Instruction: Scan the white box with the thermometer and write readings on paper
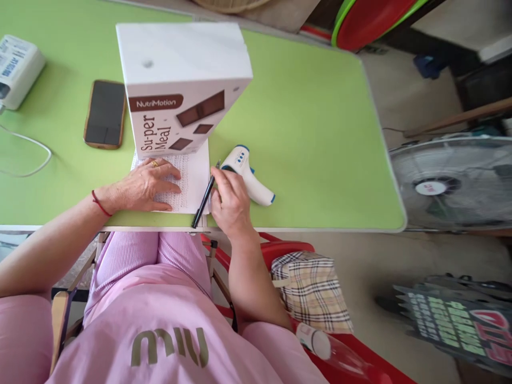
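A sheet of paper [196,186] covered in small writing lies on the green table before me, its far end hidden under or behind a tall box. My left hand [146,184] rests flat on this sheet, fingers spread, holding nothing. At the paper's right edge is a slim black pen [204,200], slanted with one end near the table's front edge. My right hand [231,200] is closed, its fingertips against the pen's upper part. Just beyond that hand, a white and blue handheld infrared thermometer [252,178] lies on its side.
The white box [184,53] stands upright behind the paper. To its left lie a phone [105,114] and a white charger [20,69] with a cable. Beyond the table's right edge stands a fan [440,186]. A red chair [288,247] holds a plaid cloth [312,290] and plastic bottle [340,354].
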